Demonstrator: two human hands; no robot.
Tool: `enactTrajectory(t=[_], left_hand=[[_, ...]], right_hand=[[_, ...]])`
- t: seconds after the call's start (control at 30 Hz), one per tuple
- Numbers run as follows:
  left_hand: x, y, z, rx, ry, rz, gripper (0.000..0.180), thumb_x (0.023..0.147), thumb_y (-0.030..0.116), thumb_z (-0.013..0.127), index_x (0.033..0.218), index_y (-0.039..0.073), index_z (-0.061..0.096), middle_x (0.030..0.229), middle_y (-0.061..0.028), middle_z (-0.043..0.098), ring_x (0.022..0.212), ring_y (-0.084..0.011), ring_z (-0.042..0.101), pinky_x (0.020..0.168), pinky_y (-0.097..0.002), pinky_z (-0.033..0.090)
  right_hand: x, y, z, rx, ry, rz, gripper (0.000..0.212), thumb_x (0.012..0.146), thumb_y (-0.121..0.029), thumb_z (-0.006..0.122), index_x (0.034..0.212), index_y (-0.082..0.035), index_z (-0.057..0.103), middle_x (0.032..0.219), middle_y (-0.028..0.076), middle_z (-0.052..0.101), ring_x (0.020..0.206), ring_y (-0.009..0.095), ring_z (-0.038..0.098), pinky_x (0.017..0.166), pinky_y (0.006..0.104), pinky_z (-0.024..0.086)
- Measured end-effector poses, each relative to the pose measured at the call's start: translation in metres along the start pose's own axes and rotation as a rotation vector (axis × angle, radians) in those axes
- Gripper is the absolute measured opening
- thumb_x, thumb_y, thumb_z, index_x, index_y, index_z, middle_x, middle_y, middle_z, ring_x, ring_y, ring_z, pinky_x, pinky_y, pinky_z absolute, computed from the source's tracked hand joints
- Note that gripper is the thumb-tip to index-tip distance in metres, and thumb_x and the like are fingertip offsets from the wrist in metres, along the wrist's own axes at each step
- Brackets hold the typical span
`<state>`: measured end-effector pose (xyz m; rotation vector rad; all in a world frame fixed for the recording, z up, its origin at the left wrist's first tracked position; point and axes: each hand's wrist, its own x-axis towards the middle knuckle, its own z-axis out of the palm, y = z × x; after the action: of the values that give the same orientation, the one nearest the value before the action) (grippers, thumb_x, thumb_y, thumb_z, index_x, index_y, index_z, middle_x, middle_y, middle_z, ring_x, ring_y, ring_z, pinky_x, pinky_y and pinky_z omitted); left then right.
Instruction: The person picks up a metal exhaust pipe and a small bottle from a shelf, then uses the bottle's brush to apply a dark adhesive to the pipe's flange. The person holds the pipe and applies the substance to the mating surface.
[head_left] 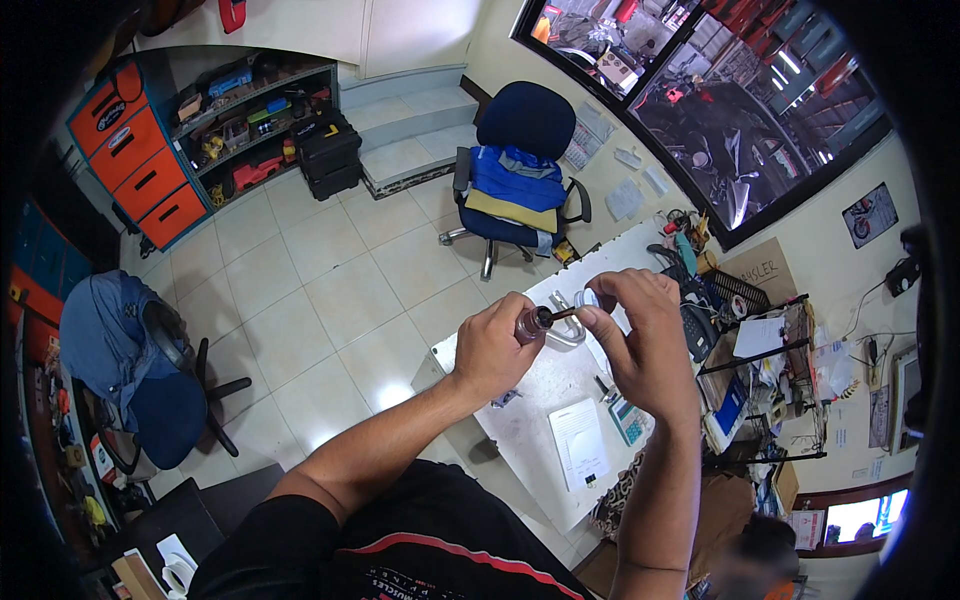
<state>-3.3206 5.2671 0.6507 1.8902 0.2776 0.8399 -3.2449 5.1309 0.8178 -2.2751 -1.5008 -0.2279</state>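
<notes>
I see left hand (pixel 492 345), fingers clamped round small dark brown cylindrical bottle (pixel 530 326); right hand (pixel 645 325), fingertips pinching thin dark stick (pixel 565 313) near bottle mouth.

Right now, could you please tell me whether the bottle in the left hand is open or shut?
The bottle is open: its dark mouth shows uncovered, beside a stick in the right hand.
</notes>
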Motion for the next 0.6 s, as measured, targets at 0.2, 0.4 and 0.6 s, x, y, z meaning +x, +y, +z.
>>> enactTrajectory(t=[0.2, 0.4, 0.6], left_hand=[[0.0006, 0.0019, -0.0008, -0.022, -0.012, -0.02, 0.025, 0.085, 0.01, 0.08, 0.1, 0.005, 0.06, 0.085, -0.0136, 0.07, 0.073, -0.0348, 0.072, 0.064, -0.0447, 0.055], [0.0001, 0.0002, 0.0004, -0.007, 0.005, 0.003, 0.026, 0.086, 0.012, 0.081, 0.101, 0.004, 0.061, 0.082, -0.0131, 0.07, 0.072, -0.0322, 0.072, 0.063, -0.0422, 0.054], [-0.0013, -0.0017, 0.0017, -0.005, 0.015, 0.006, 0.027, 0.088, 0.016, 0.083, 0.101, 0.004, 0.062, 0.079, -0.0123, 0.069, 0.07, -0.0276, 0.071, 0.063, -0.0378, 0.053]], right_hand=[[0.0007, -0.0001, -0.0016, -0.011, 0.011, -0.015, 0.03, 0.098, -0.033, 0.071, 0.108, -0.004, 0.067, 0.089, 0.012, 0.063, 0.087, 0.031, 0.059, 0.092, 0.0431, 0.036], [0.0005, -0.0005, -0.0041, -0.019, 0.007, -0.004, 0.03, 0.098, -0.032, 0.071, 0.108, -0.004, 0.067, 0.088, 0.012, 0.063, 0.087, 0.03, 0.059, 0.092, 0.0431, 0.036], [-0.0011, -0.0003, -0.0051, -0.013, 0.014, 0.0, 0.029, 0.098, -0.031, 0.072, 0.108, -0.004, 0.067, 0.089, 0.012, 0.064, 0.088, 0.03, 0.06, 0.093, 0.043, 0.036]])
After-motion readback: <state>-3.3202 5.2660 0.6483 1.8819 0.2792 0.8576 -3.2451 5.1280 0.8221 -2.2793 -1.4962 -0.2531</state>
